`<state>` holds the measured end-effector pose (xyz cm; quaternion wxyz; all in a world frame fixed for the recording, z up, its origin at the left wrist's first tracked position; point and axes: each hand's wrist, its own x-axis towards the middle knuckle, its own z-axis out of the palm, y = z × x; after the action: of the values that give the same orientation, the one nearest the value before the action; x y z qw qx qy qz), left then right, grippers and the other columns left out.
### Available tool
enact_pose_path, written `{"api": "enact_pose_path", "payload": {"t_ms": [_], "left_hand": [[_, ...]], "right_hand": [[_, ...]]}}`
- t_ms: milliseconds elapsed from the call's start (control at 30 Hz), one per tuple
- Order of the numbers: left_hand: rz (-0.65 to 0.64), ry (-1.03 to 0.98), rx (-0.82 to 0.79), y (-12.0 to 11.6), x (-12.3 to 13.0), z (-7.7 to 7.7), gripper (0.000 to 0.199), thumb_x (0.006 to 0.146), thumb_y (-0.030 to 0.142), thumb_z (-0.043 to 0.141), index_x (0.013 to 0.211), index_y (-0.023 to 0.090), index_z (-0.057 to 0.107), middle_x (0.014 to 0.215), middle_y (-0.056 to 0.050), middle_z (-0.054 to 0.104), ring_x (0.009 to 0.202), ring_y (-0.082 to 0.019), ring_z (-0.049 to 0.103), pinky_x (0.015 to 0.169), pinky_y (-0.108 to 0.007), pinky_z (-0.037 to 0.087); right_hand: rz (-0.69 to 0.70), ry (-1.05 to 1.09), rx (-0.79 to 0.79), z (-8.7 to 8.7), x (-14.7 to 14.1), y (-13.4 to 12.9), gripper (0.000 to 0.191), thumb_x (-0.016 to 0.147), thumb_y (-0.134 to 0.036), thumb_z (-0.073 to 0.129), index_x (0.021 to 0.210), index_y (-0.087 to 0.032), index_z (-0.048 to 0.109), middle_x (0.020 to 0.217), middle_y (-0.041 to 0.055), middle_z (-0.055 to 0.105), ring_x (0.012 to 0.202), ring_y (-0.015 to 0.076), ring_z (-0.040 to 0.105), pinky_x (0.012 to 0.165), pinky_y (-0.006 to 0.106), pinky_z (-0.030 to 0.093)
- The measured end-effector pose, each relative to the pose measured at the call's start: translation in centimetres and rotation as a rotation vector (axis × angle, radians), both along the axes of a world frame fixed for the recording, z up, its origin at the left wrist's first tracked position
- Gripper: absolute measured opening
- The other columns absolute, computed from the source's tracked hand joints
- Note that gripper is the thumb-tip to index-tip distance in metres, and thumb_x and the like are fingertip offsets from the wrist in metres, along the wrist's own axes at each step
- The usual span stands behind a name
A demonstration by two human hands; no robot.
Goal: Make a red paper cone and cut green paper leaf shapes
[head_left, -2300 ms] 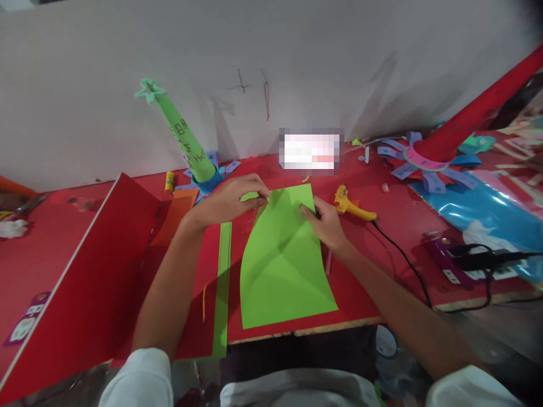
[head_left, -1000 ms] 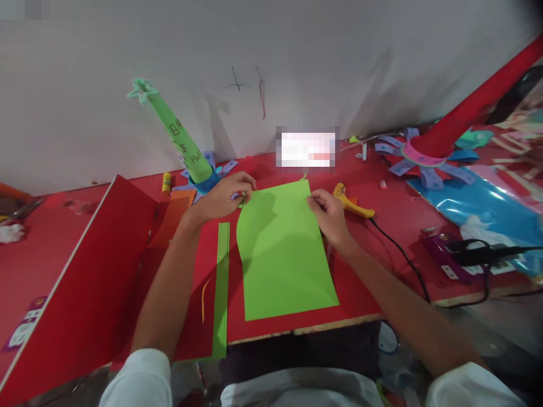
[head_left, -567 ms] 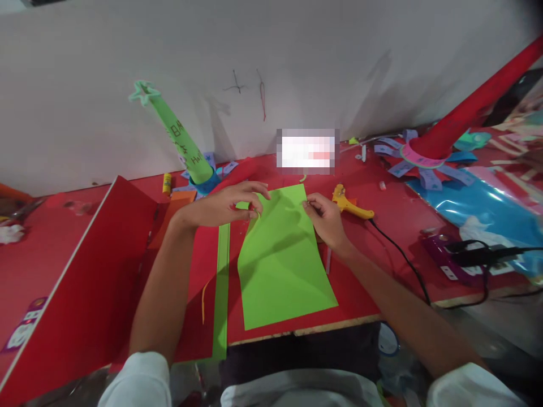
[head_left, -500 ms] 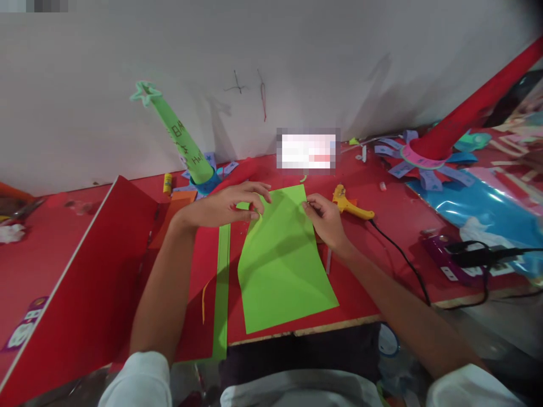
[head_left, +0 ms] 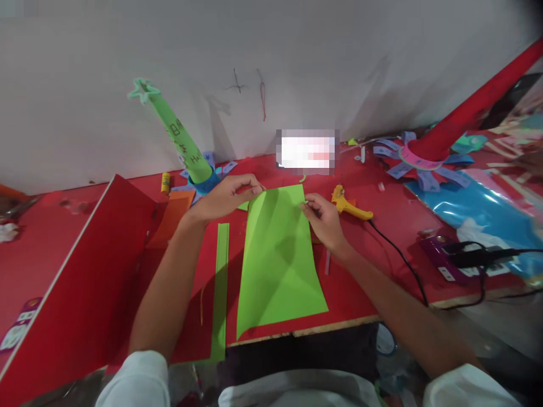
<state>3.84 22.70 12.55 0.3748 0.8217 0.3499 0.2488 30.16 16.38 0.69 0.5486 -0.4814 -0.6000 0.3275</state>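
So the green sheet [head_left: 278, 257] is right in front of me on the desk [head_left: 373, 282], its near edge almost at the desk's front lip, and the left side is lifted and curling up off the surface. Just left of the sheet lies a thin green strip [head_left: 221, 282], running the same way as it, on top of red card [head_left: 199, 265]. Further left of that a big red board [head_left: 85, 271] leans up at an angle.

At the sheet's far end I've got both hands on it: my left hand [head_left: 224, 195] is closed, pinching the far left corner, and my right hand [head_left: 324, 217] is pinching the far right corner between thumb and fingers. Both arms come in over the desk on either side of the sheet.

Just right of the sheet, past my right hand, is the yellow glue gun [head_left: 350, 206], with its black cord [head_left: 403, 257] trailing back toward the desk's front edge. Beyond the sheet to the left, a green cone [head_left: 182, 141] with a star on top stands tilted near the wall [head_left: 297, 56].
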Motion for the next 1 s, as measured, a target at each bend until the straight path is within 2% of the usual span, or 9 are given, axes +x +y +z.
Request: {"api": "enact_pose_path", "payload": {"t_ms": [100,167,300,400,533,800,900,1000], "left_hand": [[0.075,0.079,0.116,-0.6,1.0,0.2,0.038,0.103,0.054,0.056,0.088,0.02,0.062,0.087,-0.003,0.065,0.08,-0.016,0.058,0.075,-0.029,0.047],[0.11,0.108,0.171,-1.1,1.7,0.1,0.033,0.104,0.046,0.053,0.085,0.02,0.058,0.084,-0.001,0.063,0.077,-0.016,0.056,0.072,-0.029,0.044],[0.166,0.189,0.224,-2.1,2.9,-0.2,0.024,0.105,0.034,0.051,0.086,0.02,0.055,0.081,0.0,0.062,0.074,-0.015,0.053,0.069,-0.031,0.038],[0.189,0.219,0.216,-2.4,3.3,-0.4,0.026,0.106,0.036,0.05,0.086,0.021,0.053,0.079,0.0,0.06,0.072,-0.016,0.052,0.068,-0.032,0.035],[0.205,0.258,0.211,-2.6,3.7,-0.6,0.026,0.107,0.037,0.048,0.085,0.022,0.052,0.078,0.0,0.059,0.07,-0.017,0.051,0.067,-0.032,0.033],[0.221,0.387,0.191,-2.8,4.5,-1.4,0.022,0.107,0.034,0.049,0.088,0.022,0.049,0.09,-0.003,0.067,0.081,-0.021,0.058,0.072,-0.035,0.032],[0.257,0.418,0.211,-2.6,4.4,-1.4,0.023,0.107,0.033,0.049,0.087,0.022,0.048,0.092,-0.004,0.067,0.087,-0.022,0.06,0.073,-0.036,0.032],[0.224,0.377,0.177,-2.6,4.4,-1.4,0.022,0.106,0.033,0.048,0.087,0.022,0.048,0.087,-0.003,0.064,0.08,-0.02,0.058,0.072,-0.034,0.034]], "right_hand": [[-0.075,-0.109,0.064,0.1,-0.3,-0.7,0.029,0.101,-0.05,0.06,0.113,-0.026,0.07,0.078,0.0009,0.061,0.068,0.0187,0.056,0.065,0.034,0.047],[-0.095,-0.194,0.1,0.2,-0.6,-1.3,0.031,0.102,-0.047,0.059,0.122,-0.027,0.071,0.084,0.0037,0.066,0.071,0.0205,0.059,0.068,0.036,0.051],[-0.017,-0.391,0.206,0.3,-1.0,-2.1,0.039,0.106,-0.034,0.051,0.141,-0.031,0.068,0.108,0.009,0.075,0.088,0.0245,0.069,0.08,0.039,0.057],[0.026,-0.536,0.26,0.1,-1.3,-2.4,0.05,0.104,-0.02,0.046,0.149,-0.031,0.065,0.105,0.0081,0.074,0.087,0.0217,0.07,0.076,0.034,0.055],[0.027,-0.66,0.29,-0.4,-1.4,-2.4,0.053,0.101,-0.013,0.047,0.145,-0.032,0.07,0.096,0.0068,0.07,0.085,0.0203,0.069,0.069,0.03,0.052],[-0.028,-0.674,0.39,-0.8,-1.6,-2.6,0.041,0.106,-0.018,0.048,0.133,-0.029,0.076,0.103,0.0085,0.077,0.094,0.0217,0.074,0.084,0.033,0.058],[-0.111,-0.67,0.413,-0.7,-1.6,-2.5,0.036,0.106,-0.02,0.05,0.129,-0.025,0.076,0.099,0.0083,0.077,0.09,0.0201,0.074,0.079,0.031,0.058],[-0.146,-0.661,0.451,-0.5,-1.7,-2.4,0.032,0.106,-0.019,0.051,0.126,-0.021,0.076,0.098,0.0082,0.077,0.085,0.0181,0.074,0.075,0.029,0.057]]}}
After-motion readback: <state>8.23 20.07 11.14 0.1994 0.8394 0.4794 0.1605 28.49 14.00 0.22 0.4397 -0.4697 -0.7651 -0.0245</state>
